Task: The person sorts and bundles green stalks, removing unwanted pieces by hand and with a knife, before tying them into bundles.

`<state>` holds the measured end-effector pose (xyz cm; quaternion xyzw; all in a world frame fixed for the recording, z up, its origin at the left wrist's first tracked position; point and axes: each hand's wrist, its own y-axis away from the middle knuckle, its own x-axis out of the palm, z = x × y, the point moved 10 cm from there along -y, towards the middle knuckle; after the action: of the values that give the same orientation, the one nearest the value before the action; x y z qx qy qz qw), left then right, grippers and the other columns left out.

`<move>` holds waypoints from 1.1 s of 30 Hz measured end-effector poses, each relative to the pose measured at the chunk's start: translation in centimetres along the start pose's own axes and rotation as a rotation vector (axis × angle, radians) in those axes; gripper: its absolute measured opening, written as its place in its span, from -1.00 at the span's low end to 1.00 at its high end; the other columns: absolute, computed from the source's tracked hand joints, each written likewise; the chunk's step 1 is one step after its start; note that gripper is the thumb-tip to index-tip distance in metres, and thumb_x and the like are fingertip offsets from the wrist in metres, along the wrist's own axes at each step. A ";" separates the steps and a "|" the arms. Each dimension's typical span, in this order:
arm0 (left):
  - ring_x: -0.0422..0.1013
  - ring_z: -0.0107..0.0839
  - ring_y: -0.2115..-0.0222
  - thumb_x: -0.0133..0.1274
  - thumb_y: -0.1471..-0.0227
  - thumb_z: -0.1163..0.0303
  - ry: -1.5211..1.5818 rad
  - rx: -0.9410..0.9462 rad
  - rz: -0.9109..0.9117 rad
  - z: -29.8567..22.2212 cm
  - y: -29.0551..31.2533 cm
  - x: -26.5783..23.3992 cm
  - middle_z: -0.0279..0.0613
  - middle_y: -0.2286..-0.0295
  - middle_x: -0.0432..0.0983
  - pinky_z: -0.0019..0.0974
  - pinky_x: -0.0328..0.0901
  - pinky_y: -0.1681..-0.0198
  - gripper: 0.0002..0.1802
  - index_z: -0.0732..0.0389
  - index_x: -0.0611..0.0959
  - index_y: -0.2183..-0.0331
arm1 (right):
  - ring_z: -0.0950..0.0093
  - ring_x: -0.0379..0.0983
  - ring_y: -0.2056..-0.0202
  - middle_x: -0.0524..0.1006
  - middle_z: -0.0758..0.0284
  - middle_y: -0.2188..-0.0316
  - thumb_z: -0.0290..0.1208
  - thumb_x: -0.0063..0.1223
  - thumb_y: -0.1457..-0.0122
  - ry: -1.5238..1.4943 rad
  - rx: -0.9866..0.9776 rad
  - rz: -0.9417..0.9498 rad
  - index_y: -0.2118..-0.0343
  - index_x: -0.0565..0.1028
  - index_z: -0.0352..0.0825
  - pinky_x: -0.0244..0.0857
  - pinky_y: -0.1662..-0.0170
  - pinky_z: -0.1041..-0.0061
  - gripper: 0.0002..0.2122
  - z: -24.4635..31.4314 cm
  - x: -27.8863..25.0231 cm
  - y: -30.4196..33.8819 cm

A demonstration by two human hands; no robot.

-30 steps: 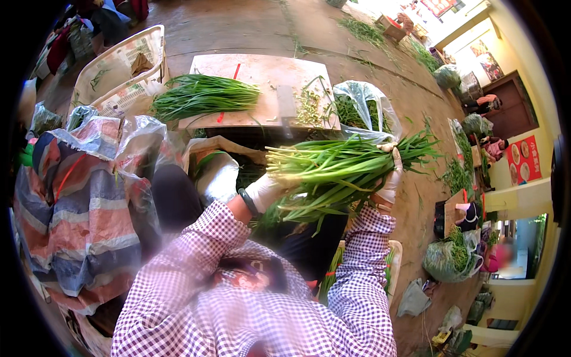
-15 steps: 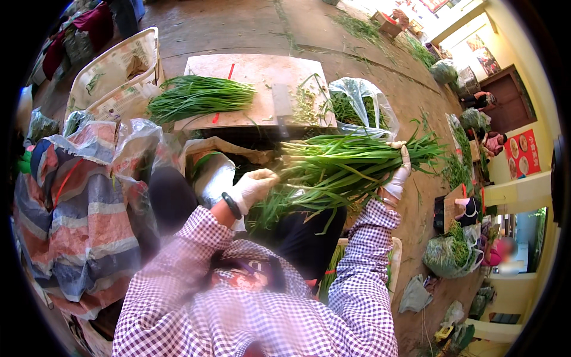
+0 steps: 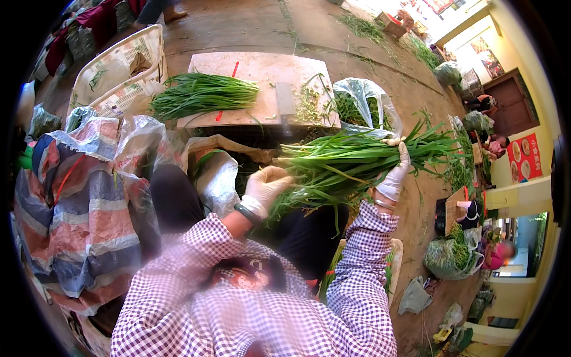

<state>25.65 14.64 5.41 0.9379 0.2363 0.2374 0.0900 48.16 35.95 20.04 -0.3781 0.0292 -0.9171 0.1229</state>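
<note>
A large bunch of garlic chives (image 3: 339,159) lies across in front of me, pale stem ends to the left and green leaves to the right. My right hand (image 3: 395,172), in a white glove, grips it near the leafy end, thumb on top. My left hand (image 3: 266,185), gloved too and with a dark bangle at the wrist, is at the pale ends with its fingers pinched together. What sits between those fingertips is too small to make out. Loose leaves hang below the bunch over my dark-clad knees.
Ahead stands a pale board (image 3: 262,68) bearing another chive bunch (image 3: 205,95), a grey metal plate (image 3: 285,98) and cut scraps (image 3: 309,98). A plastic bag of greens (image 3: 366,107) stands right of it, a white crate (image 3: 119,71) left. Striped sacking (image 3: 89,214) fills the near left.
My left hand has moved slightly right and up, closer to the stem ends. My right hand keeps its grip on the bunch, with little movement.
</note>
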 end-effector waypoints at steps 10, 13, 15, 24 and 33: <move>0.32 -0.60 0.52 0.15 -0.06 0.41 0.574 -0.229 0.189 2.2 -0.8 3.1 -0.48 0.54 0.41 -0.51 0.19 0.43 -0.92 0.13 0.56 0.36 | 0.50 0.40 0.30 0.46 0.38 0.41 -0.48 -0.02 -0.21 -0.029 0.017 0.106 0.29 0.40 -0.29 0.31 0.01 0.40 -0.95 -2.4 1.2 0.5; 0.29 -0.62 0.54 0.15 -0.05 0.40 0.380 -0.111 0.239 1.3 -0.5 2.8 -0.45 0.56 0.39 -0.49 0.18 0.43 -0.89 0.13 0.53 0.43 | 0.51 0.39 0.29 0.45 0.40 0.40 -0.47 -0.03 -0.22 -0.017 0.002 0.122 0.28 0.40 -0.28 0.30 0.00 0.40 -0.94 -2.2 1.0 0.3; 0.28 -0.61 0.52 0.14 -0.06 0.36 0.216 -0.007 0.215 0.9 -0.1 2.1 -0.41 0.56 0.39 -0.48 0.20 0.40 -0.87 0.19 0.56 0.44 | 0.52 0.37 0.28 0.43 0.40 0.39 -0.46 -0.03 -0.22 0.012 0.003 0.149 0.27 0.39 -0.28 0.29 -0.01 0.40 -0.93 -2.0 1.8 0.5; 0.28 -0.59 0.48 0.08 -0.13 0.10 -0.013 -0.006 0.317 1.8 0.8 0.0 -0.40 0.53 0.43 -0.47 0.19 0.35 -0.63 0.23 0.59 0.47 | 0.51 0.35 0.28 0.41 0.41 0.40 -0.45 0.00 -0.22 0.066 -0.091 0.152 0.23 0.38 -0.29 0.25 -0.03 0.39 -0.89 0.5 0.6 -0.1; 0.38 -0.38 0.48 0.09 -0.09 0.14 -0.841 0.030 0.266 6.1 -1.5 -8.6 -0.28 0.54 0.48 -0.33 0.26 0.31 -0.68 0.21 0.65 0.29 | 0.54 0.31 0.30 0.39 0.43 0.39 -0.47 -0.03 -0.23 0.081 -0.161 0.154 0.20 0.37 -0.30 0.22 -0.03 0.39 -0.89 3.8 -1.0 -0.6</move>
<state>21.35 11.44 -3.81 0.9764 0.0596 -0.1588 0.1334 51.42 36.93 22.17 -0.3462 0.1366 -0.9141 0.1612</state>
